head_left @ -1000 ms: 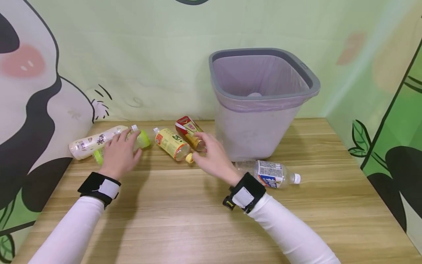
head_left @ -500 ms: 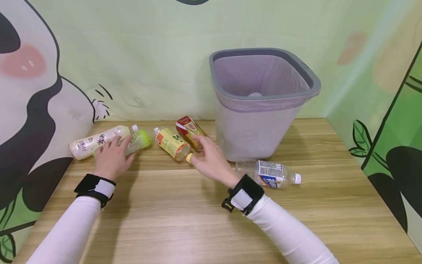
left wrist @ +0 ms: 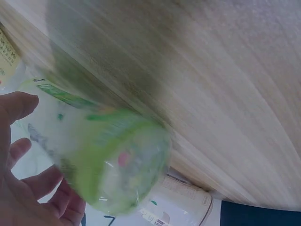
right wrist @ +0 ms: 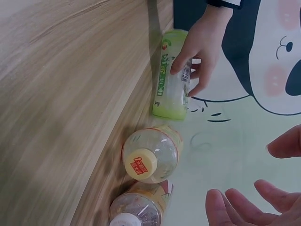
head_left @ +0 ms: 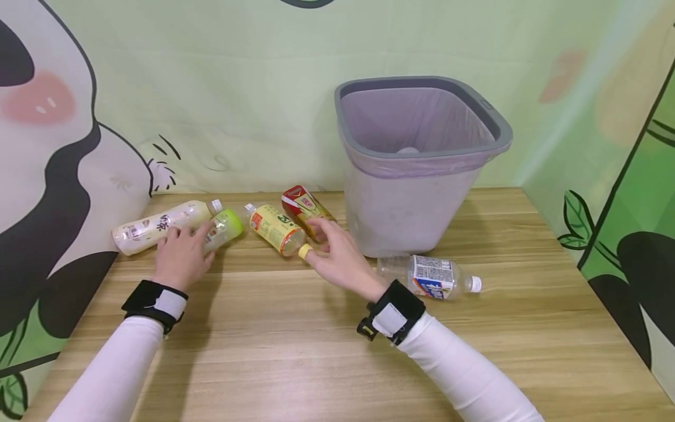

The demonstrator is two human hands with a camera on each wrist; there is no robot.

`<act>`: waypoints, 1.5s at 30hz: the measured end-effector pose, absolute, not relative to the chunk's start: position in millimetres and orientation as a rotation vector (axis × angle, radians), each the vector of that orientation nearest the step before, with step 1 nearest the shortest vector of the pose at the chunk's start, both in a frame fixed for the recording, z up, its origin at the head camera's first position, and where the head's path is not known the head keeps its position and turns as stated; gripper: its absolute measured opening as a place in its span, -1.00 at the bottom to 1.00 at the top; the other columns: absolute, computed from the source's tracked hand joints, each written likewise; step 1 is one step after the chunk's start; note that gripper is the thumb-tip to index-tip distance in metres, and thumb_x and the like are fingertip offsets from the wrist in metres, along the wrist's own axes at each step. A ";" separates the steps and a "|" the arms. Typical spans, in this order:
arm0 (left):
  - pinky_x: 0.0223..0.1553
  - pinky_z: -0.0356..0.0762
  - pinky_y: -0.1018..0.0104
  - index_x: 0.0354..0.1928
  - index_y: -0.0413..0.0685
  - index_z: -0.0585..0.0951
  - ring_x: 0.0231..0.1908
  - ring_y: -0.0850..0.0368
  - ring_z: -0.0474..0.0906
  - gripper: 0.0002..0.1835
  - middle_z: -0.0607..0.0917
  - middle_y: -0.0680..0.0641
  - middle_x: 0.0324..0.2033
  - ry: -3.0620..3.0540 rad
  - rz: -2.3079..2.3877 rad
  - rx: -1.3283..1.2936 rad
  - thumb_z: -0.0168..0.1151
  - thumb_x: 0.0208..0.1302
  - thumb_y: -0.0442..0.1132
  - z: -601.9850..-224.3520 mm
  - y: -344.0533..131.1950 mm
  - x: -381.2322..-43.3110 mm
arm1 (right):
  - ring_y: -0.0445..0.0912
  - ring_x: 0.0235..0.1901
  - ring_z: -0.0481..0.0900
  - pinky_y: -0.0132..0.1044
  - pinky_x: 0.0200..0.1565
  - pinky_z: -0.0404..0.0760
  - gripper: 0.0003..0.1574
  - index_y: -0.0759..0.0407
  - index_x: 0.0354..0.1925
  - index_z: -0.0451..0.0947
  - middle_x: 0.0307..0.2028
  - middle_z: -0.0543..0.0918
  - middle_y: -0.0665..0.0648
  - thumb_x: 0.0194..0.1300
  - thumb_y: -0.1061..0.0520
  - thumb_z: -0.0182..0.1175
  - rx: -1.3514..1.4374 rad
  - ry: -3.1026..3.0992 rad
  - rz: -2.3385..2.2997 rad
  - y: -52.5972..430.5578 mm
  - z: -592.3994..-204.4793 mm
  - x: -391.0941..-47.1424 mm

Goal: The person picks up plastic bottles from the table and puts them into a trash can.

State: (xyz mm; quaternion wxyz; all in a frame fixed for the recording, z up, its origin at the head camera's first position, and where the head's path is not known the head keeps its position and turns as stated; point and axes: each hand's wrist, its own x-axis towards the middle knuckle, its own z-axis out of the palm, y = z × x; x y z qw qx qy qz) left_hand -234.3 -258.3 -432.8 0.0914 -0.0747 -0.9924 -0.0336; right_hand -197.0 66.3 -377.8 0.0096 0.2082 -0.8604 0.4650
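Head: table (head_left: 274, 351) back edge meets wall (head_left: 237, 135) at 12 o'clock; wood surface spreads toward 6. Left hand (head_left: 181, 256) over green bottle (head_left: 228, 225), 9 o'clock; right hand (head_left: 340, 258) near yellow bottle (head_left: 275, 228). Since prior frame, green end shifted slightly toward 3. Left wrist: thumb, fingers flank green bottle; clamped or not, cannot tell. Right wrist: right fingers apart, 4 o'clock.

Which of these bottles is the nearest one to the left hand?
The green-wrapped bottle: it lies at the left hand, between thumb and fingers. Only it has green wrapping; the cream bottle lies just behind it, the others farther right.
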 end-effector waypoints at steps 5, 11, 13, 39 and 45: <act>-0.10 0.31 -0.36 0.33 -0.11 0.27 -0.01 -0.52 0.30 -0.31 0.45 -0.51 0.04 -2.993 -0.099 -0.224 0.22 0.18 -0.08 -430.8 -253.8 -231.0 | -0.07 -0.02 0.47 -0.22 0.01 0.57 -0.29 0.17 0.24 0.32 0.00 0.51 0.13 0.10 0.21 0.21 0.650 -2.674 1.478 70.9 -378.2 -197.8; -0.12 0.32 -0.41 0.36 -0.08 0.22 -0.02 -0.53 0.31 -0.29 0.42 -0.51 0.07 -3.041 -0.164 -0.183 0.15 0.23 0.03 -426.5 -247.1 -228.5 | 0.01 -0.02 0.49 -0.08 0.03 0.57 -0.29 0.24 0.24 0.31 0.00 0.52 0.19 0.07 0.27 0.17 0.668 -2.639 1.524 75.9 -377.9 -200.5; -0.15 0.34 -0.42 0.38 -0.07 0.18 -0.03 -0.55 0.32 -0.26 0.39 -0.53 0.08 -3.059 -0.192 -0.163 0.13 0.24 0.07 -424.8 -245.0 -228.9 | 0.02 0.00 0.49 -0.09 0.03 0.57 -0.28 0.23 0.24 0.31 0.00 0.52 0.18 0.06 0.27 0.16 0.665 -2.642 1.525 76.9 -377.7 -201.1; -0.38 0.45 -0.35 0.42 -0.21 0.02 -0.18 -0.56 0.38 -0.17 0.37 -0.61 -0.06 -2.966 -0.345 -0.006 0.15 0.18 -0.13 -432.4 -237.5 -220.1 | -0.04 -0.09 0.51 -0.18 -0.02 0.59 -0.30 0.21 0.23 0.33 -0.02 0.52 0.16 0.07 0.26 0.19 0.591 -2.641 1.557 86.3 -382.7 -200.6; -0.31 0.43 -0.33 0.44 -0.22 -0.01 -0.21 -0.52 0.39 -0.14 0.38 -0.59 -0.06 -2.858 -0.446 -0.060 0.16 0.18 -0.14 -425.2 -225.3 -217.7 | -0.05 -0.09 0.52 -0.26 -0.02 0.59 -0.32 0.23 0.22 0.33 -0.02 0.52 0.15 0.09 0.28 0.18 0.580 -2.632 1.585 86.3 -382.7 -200.1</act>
